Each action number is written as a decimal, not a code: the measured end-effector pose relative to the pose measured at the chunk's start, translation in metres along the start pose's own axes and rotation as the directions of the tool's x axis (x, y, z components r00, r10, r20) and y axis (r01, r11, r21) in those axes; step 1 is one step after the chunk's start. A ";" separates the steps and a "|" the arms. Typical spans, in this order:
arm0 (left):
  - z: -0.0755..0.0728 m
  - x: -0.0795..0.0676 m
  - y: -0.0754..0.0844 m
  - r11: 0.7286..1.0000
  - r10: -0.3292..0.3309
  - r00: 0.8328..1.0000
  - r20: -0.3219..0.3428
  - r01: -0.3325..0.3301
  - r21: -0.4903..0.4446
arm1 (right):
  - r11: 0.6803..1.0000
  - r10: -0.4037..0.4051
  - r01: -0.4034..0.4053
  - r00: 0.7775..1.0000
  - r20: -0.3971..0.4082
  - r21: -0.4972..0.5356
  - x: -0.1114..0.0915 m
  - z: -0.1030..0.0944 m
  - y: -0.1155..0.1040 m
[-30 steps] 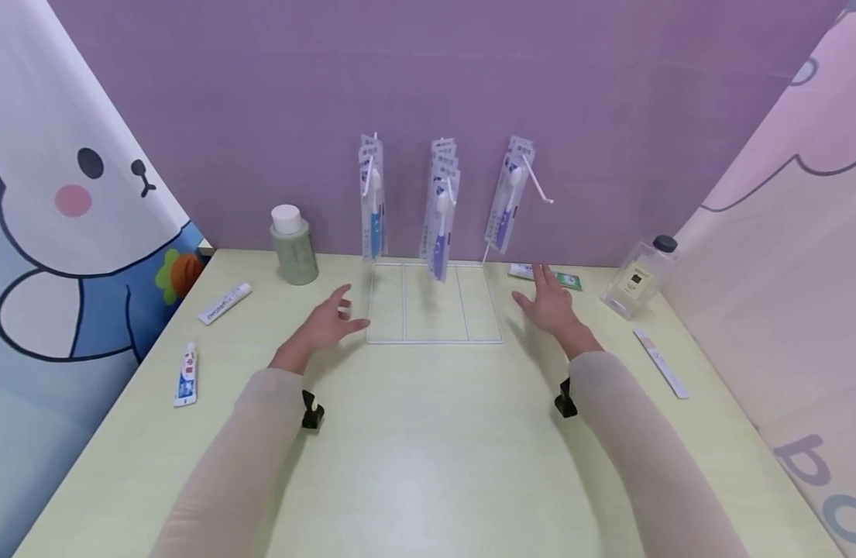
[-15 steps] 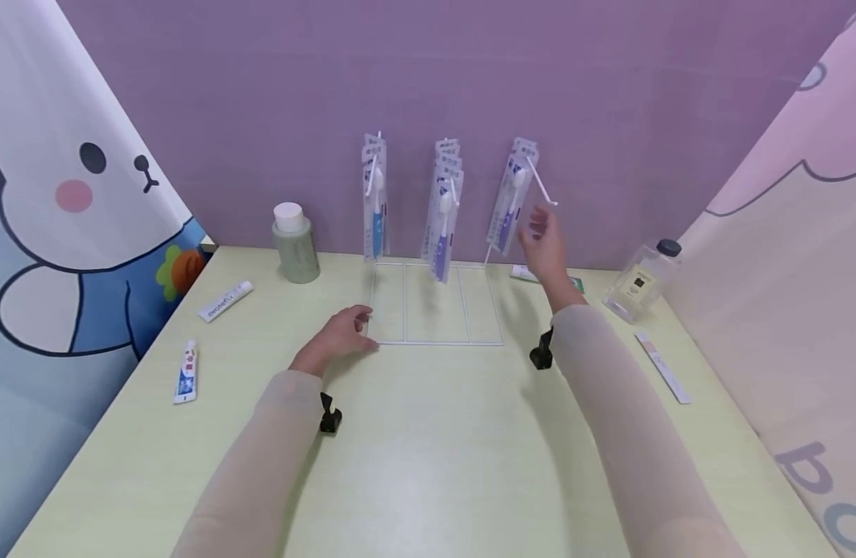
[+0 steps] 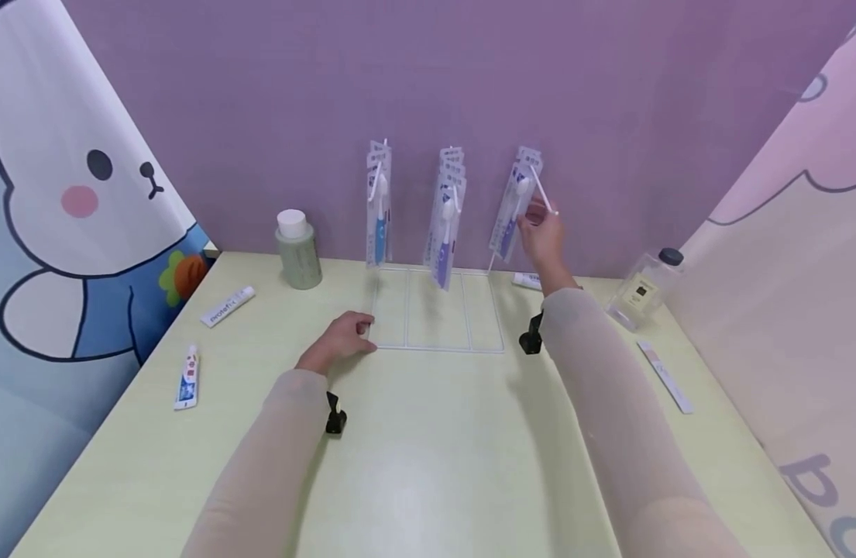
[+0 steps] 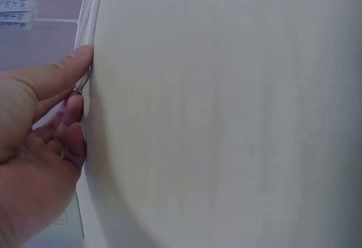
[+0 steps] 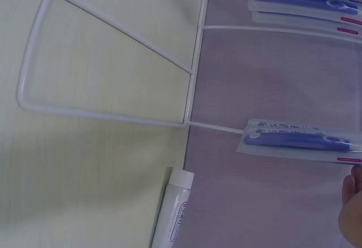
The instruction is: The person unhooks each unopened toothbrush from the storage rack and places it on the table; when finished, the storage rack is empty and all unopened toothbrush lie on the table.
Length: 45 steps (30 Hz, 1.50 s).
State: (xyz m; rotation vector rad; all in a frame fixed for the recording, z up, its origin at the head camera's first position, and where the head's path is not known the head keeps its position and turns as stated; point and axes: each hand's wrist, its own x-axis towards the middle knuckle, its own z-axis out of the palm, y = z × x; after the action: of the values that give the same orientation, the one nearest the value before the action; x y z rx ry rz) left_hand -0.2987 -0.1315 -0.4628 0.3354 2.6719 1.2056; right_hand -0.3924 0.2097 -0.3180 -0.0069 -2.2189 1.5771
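Note:
A white wire display rack (image 3: 434, 349) stands against the purple backdrop, its base frame on the table. Three hooks on it carry packaged toothbrushes: blue-handled packs (image 3: 379, 225) at left, a thicker purple-handled stack (image 3: 444, 240) in the middle, purple-handled packs (image 3: 509, 217) at right. My left hand (image 3: 345, 335) pinches the base's front left corner; the left wrist view shows the thumb (image 4: 79, 61) on the wire with fingers curled below. My right hand (image 3: 544, 236) is raised beside the right hook, fingertips at the packs' right edge; whether it grips them I cannot tell.
At left are a green bottle with a white cap (image 3: 299, 252) and two tubes (image 3: 228, 307), (image 3: 187, 378). At right a toothpaste tube (image 5: 174, 211) lies behind my right forearm, with a clear black-capped bottle (image 3: 644, 291) and a narrow flat strip (image 3: 665, 377) farther right.
My right hand has risen from above the tube on the table to the right hook's packs. My left hand has moved right and taken hold of the rack's base corner.

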 end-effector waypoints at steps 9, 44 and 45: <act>0.002 -0.006 -0.001 0.999 -0.019 1.000 0.015 0.020 -0.047 | 0.996 0.051 -0.046 0.997 -0.059 0.073 0.001 0.004 0.010; -0.002 0.000 -0.004 0.984 -0.111 0.993 0.035 0.115 -0.137 | 0.988 0.046 -0.062 0.992 0.114 0.140 -0.021 -0.067 0.030; -0.002 0.000 -0.003 0.984 -0.110 0.993 0.037 0.114 -0.140 | 0.988 0.069 -0.087 0.988 0.138 0.129 -0.021 -0.069 0.034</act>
State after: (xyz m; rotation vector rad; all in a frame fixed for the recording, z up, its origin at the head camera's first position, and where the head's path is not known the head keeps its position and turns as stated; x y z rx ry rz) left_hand -0.3001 -0.1349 -0.4642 0.1772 2.5252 1.3364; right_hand -0.3576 0.2790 -0.3370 0.0523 -2.2305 1.8164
